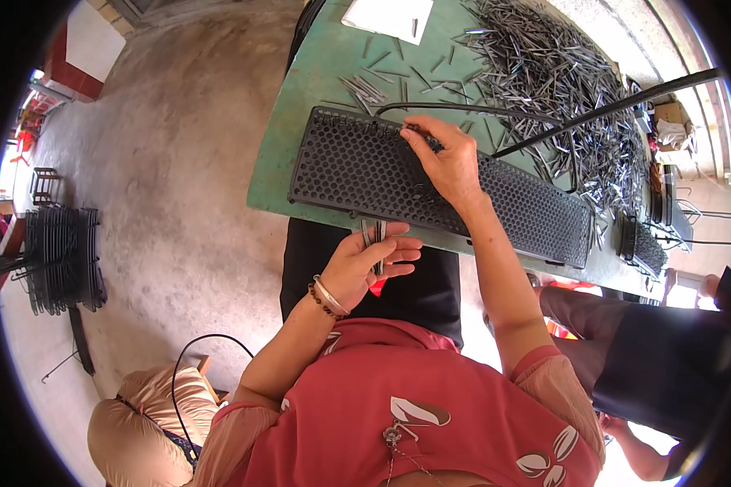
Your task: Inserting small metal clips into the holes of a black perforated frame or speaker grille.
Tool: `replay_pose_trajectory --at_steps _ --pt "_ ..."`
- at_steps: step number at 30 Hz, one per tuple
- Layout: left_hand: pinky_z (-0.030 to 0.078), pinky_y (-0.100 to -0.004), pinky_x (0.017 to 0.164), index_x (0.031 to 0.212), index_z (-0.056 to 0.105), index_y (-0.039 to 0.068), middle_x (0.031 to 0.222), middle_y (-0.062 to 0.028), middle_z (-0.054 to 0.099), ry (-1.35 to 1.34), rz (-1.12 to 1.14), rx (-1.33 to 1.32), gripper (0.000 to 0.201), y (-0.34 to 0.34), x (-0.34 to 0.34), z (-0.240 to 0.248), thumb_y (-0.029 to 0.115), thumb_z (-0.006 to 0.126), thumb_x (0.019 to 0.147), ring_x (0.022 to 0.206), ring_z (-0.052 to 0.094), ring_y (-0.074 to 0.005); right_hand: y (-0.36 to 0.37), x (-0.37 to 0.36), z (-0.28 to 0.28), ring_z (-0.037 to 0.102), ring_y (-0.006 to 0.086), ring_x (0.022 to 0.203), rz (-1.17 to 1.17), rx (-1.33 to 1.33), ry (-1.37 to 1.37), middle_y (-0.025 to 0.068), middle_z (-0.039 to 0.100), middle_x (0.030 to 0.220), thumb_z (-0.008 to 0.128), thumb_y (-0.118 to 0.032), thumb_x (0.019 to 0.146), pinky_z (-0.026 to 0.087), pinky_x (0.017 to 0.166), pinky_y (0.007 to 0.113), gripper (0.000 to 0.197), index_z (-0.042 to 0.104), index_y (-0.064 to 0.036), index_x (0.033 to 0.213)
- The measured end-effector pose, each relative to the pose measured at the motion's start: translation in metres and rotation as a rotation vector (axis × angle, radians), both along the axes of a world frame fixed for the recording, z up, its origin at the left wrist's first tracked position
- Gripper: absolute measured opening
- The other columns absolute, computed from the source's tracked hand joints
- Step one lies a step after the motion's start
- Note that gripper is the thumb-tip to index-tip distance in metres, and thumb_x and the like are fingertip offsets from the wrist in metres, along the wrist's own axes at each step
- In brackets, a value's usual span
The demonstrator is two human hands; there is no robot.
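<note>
A long black tray [357, 166], pierced with rows of round holes, lies across the near edge of a green table. My right hand [451, 162] is over its far side, left of the middle, thumb and fingers pinched together. What they hold, if anything, is hidden. Small dark pieces line the tray's far left edge by those fingertips. Below the tray's near edge, my left hand [361, 258] is palm up, with several slim dark sticks [379, 237] between thumb and fingers.
A large heap of slim dark sticks [552, 81] covers the table's far right; others lie loose beside a white sheet [388, 16]. A black rod [609, 109] slants over the heap. Another person's dark-clothed legs [577, 321] are at right. Stacked black frames [61, 256] stand at left.
</note>
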State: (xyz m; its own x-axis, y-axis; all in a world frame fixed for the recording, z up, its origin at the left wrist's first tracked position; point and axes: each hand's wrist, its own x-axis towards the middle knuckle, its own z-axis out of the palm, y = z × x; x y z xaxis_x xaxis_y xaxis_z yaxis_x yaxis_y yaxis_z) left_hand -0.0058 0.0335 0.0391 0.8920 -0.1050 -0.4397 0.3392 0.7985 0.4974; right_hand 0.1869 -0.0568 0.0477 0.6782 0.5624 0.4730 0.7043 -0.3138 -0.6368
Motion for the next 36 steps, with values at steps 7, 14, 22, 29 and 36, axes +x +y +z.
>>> replay_pose_trajectory --at_steps 7,14,22,29,36 --pt "0.053 -0.036 0.086 0.121 0.049 -0.002 0.111 -0.0177 0.061 0.0 0.001 -0.004 0.03 0.0 0.0 -0.001 0.011 0.049 0.094 0.101 0.062 -0.0251 0.002 0.001 -0.004 0.064 0.0207 0.076 0.028 0.019 0.004 0.0095 0.069 0.085 0.071 -0.009 0.078 0.05 0.068 0.03 0.021 0.068 -0.004 0.097" --pt "0.053 -0.0357 0.086 0.121 0.049 -0.002 0.111 -0.0176 0.061 -0.006 0.003 -0.014 0.03 -0.001 0.0 -0.003 0.011 0.049 0.094 0.101 0.062 -0.0251 0.004 0.003 -0.009 0.064 0.0217 0.077 0.068 0.035 0.019 0.0112 0.067 0.09 0.07 -0.005 0.078 0.05 0.07 0.03 0.02 0.066 -0.0021 0.097" --pt "0.052 -0.0368 0.088 0.125 0.047 -0.002 0.115 -0.0184 0.059 -0.008 -0.033 -0.011 0.033 -0.003 -0.001 -0.004 0.009 0.045 0.095 0.105 0.06 -0.0259 0.003 0.005 -0.006 0.064 0.0253 0.081 0.138 0.002 -0.156 0.0133 0.066 0.092 0.067 -0.005 0.08 0.05 0.072 0.03 0.016 0.066 -0.0008 0.096" --pt "0.048 -0.0422 0.095 0.127 0.044 -0.005 0.119 -0.0212 0.056 -0.117 -0.026 -0.132 0.036 0.004 0.002 0.005 0.006 0.042 0.093 0.112 0.056 -0.0317 -0.022 -0.029 0.042 0.06 0.0114 0.082 0.155 -0.032 0.392 0.0067 0.065 0.092 0.064 -0.008 0.085 0.047 0.071 0.024 0.015 0.066 0.0001 0.097" --pt "0.046 -0.0415 0.097 0.122 0.046 -0.005 0.119 -0.0186 0.055 -0.248 -0.068 -0.111 0.031 0.004 0.009 0.007 0.007 0.042 0.093 0.113 0.056 -0.0306 -0.036 -0.055 0.037 0.061 0.0148 0.087 0.519 -0.119 0.798 0.0096 0.065 0.098 0.067 -0.01 0.082 0.048 0.073 0.025 0.018 0.068 0.0014 0.096"
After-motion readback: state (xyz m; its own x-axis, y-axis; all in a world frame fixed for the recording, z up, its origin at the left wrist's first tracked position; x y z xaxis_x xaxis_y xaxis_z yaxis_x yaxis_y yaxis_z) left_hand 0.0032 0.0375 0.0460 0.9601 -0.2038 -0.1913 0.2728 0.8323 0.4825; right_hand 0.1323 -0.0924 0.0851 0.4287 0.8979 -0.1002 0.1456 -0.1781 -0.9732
